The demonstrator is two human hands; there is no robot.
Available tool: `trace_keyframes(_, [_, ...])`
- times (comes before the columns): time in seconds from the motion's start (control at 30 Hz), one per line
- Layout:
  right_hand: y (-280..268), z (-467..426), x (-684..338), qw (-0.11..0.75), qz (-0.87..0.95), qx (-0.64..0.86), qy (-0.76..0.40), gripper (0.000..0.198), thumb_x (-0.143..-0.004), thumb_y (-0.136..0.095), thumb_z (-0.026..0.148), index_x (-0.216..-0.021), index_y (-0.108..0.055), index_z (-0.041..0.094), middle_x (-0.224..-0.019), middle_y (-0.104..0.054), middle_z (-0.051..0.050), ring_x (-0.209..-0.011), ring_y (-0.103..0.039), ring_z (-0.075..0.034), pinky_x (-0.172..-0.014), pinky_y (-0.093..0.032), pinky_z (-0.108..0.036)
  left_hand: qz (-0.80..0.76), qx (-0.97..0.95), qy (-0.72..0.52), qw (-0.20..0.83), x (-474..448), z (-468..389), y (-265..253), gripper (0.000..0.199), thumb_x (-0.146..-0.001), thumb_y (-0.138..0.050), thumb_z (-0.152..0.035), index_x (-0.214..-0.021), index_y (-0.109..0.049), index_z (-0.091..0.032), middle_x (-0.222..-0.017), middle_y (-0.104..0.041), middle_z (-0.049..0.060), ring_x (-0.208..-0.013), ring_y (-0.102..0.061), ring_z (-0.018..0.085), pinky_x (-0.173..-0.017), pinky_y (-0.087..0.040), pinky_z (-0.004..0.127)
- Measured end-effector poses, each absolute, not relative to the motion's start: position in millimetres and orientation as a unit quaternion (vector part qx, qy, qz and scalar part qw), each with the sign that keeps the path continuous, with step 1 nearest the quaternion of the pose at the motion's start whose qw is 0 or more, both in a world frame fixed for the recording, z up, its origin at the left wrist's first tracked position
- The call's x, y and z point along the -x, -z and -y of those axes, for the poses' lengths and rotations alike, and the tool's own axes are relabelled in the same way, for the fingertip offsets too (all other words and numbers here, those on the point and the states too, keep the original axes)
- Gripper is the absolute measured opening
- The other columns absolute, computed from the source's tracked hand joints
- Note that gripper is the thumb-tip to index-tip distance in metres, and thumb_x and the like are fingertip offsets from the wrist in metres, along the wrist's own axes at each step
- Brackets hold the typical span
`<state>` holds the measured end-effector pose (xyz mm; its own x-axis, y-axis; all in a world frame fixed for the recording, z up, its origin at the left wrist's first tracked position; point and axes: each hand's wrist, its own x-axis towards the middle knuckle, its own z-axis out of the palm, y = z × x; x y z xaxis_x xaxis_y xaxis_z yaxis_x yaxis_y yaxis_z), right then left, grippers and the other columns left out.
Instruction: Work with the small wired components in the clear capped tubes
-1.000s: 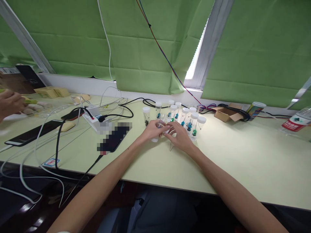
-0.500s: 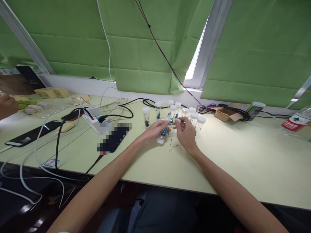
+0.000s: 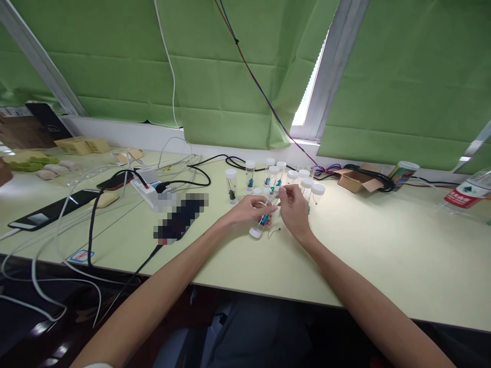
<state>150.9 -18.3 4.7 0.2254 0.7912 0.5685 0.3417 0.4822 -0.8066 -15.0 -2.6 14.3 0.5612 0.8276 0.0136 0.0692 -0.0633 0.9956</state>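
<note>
One tube (image 3: 264, 221) (tilted) lies between fingers (image 3: 265, 210) of the left hand (image 3: 250, 209).

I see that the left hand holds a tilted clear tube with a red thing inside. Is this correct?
Not quite: the thing inside is blue, not red, as the head view shows. The left hand does hold a tilted clear tube.

The left hand (image 3: 249, 210) covers part of a tilted clear tube (image 3: 261, 225). The right hand (image 3: 294, 210) partly hides capped tubes (image 3: 306, 190) behind it; whatever is at its fingertips is too small to tell. Pixelation masks much of a phone (image 3: 184, 223). A labelled bottle (image 3: 468, 193) is cut off at the right edge, another person's hand (image 3: 4, 173) at the left.
</note>
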Motion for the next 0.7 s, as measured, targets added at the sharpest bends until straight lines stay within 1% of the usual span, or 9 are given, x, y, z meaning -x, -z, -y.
trace_keyframes(0.17, [-4.6, 19.0, -150.9, 0.607, 0.612, 0.473, -0.183, 0.031, -0.094, -0.051, 0.050, -0.096, -0.057, 0.020, -0.090, -0.068, -0.006, -0.077, -0.062, -0.017, -0.065, -0.053, -0.029, -0.359, -0.691, -0.323, 0.538, 14.8, 0.3, -13.2, 0.040, -0.069, -0.081, -0.048, -0.088, -0.069, -0.015, -0.068, -0.070, 0.006, -0.062, -0.065, 0.017, -0.064, -0.049, 0.031])
trace_keyframes(0.3, [-4.0, 19.5, -151.0, 0.597, 0.626, 0.470, -0.175, 0.033, -0.094, -0.050, 0.048, -0.101, -0.062, 0.019, -0.094, -0.069, -0.008, -0.078, -0.062, -0.017, -0.066, -0.053, -0.029, -0.361, -0.708, -0.315, 0.519, 13.8, -1.9, -12.8, 0.038, -0.071, -0.079, -0.048, -0.088, -0.069, -0.015, -0.067, -0.070, 0.006, -0.063, -0.066, 0.018, -0.064, -0.049, 0.031])
trace_keyframes(0.4, [-4.2, 19.4, -151.3, 0.588, 0.633, 0.471, -0.178, 0.036, -0.095, -0.049, 0.047, -0.107, -0.065, 0.017, -0.096, -0.071, -0.009, -0.081, -0.064, -0.018, -0.069, -0.053, -0.030, -0.360, -0.709, -0.318, 0.517, 13.7, -2.7, -12.0, 0.039, -0.073, -0.076, -0.050, -0.089, -0.068, -0.015, -0.067, -0.069, 0.006, -0.065, -0.066, 0.018, -0.064, -0.049, 0.031])
trace_keyframes(0.57, [-5.3, 17.9, -153.2, 0.567, 0.654, 0.463, -0.189, 0.040, -0.096, -0.046, 0.047, -0.114, -0.067, 0.017, -0.110, -0.070, -0.012, -0.087, -0.065, -0.020, -0.073, -0.053, -0.032, -0.352, -0.712, -0.318, 0.517, 14.0, -1.1, -10.9, 0.039, -0.074, -0.076, -0.052, -0.088, -0.068, -0.016, -0.066, -0.068, 0.005, -0.061, -0.064, 0.016, -0.061, -0.047, 0.029])
trace_keyframes(0.63, [-5.2, 17.2, -154.1, 0.558, 0.663, 0.460, -0.192, 0.041, -0.097, -0.044, 0.047, -0.115, -0.067, 0.018, -0.113, -0.070, -0.012, -0.088, -0.065, -0.021, -0.073, -0.053, -0.033, -0.339, -0.706, -0.320, 0.532, 13.2, 0.0, -10.5, 0.040, -0.074, -0.076, -0.053, -0.086, -0.067, -0.016, -0.068, -0.067, 0.004, -0.061, -0.064, 0.016, -0.061, -0.047, 0.029])
trace_keyframes(0.7, [-4.9, 16.8, -155.1, 0.551, 0.669, 0.459, -0.196, 0.041, -0.098, -0.043, 0.047, -0.116, -0.067, 0.018, -0.112, -0.070, -0.012, -0.086, -0.065, -0.021, -0.072, -0.052, -0.033, -0.331, -0.688, -0.328, 0.556, 11.8, 0.5, -9.8, 0.043, -0.077, -0.071, -0.058, -0.084, -0.065, -0.015, -0.067, -0.064, 0.003, -0.060, -0.065, 0.016, -0.061, -0.048, 0.030])
